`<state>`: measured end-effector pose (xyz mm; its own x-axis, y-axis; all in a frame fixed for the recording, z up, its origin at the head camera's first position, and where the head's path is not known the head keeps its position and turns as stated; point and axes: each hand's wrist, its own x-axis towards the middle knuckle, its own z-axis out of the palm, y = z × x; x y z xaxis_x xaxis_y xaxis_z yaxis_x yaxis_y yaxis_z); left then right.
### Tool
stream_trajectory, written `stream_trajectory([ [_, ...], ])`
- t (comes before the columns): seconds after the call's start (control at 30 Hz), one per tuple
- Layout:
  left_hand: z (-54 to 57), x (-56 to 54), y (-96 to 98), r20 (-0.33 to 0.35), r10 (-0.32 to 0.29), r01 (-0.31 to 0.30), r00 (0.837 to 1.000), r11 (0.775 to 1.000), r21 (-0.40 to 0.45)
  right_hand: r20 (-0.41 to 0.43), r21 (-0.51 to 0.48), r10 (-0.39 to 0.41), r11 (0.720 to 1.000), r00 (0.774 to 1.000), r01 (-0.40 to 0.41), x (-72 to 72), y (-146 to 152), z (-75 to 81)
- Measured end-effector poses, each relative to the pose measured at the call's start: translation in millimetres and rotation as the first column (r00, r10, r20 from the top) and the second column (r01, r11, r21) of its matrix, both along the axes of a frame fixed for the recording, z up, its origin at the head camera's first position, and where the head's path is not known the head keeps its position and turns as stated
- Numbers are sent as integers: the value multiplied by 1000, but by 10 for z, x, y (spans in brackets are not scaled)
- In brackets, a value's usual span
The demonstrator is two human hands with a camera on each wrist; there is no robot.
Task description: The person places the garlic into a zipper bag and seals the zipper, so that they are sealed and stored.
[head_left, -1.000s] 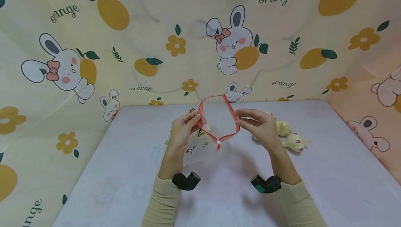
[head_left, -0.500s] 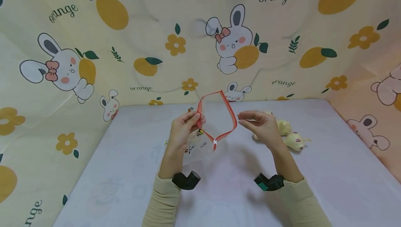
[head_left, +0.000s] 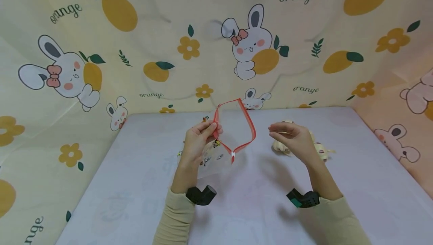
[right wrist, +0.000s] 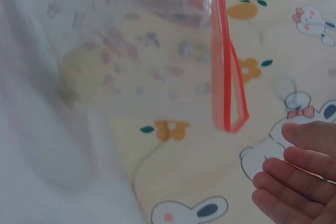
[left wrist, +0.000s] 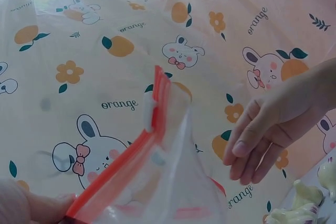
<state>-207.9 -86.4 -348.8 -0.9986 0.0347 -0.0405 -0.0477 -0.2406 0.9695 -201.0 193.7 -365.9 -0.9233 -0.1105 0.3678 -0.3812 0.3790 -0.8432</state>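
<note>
A clear zip bag (head_left: 250,121) with a red-orange zip rim and small printed figures hangs with its mouth spread wide. My left hand (head_left: 199,138) pinches the rim at its left side. A white slider (head_left: 233,154) sits at the near corner of the zip. Apart from the bag, to its right, my right hand (head_left: 297,141) hovers with loosely bent fingers and nothing in them. Beneath and behind it lie pale yellow animal-shaped toys (head_left: 280,147), partly hidden by the hand. In the right wrist view a yellowish round shape (right wrist: 84,74) shows through the bag's film, blurred.
The white tabletop (head_left: 128,192) reaches back to a hanging cloth (head_left: 209,64) printed with rabbits and oranges. Another pale toy (head_left: 321,151) lies right of the right forearm. Each wrist carries a black camera mount (head_left: 302,198).
My right hand has let go of the bag's right rim and moved right, over the toys. The left hand holds its place, and the bag's mouth stays spread.
</note>
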Motion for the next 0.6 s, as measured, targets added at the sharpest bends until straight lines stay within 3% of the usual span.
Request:
stream_trajectory([
  [0.3,-2,3,3,-5,-8,8,1000,1000,-2,24,124,-4,992,1000,1,9,274,-59],
  [0.6,1,7,-1,0,5,-5,1000,1000,-5,30,162,-44,986,999,39,-56,531,-141],
])
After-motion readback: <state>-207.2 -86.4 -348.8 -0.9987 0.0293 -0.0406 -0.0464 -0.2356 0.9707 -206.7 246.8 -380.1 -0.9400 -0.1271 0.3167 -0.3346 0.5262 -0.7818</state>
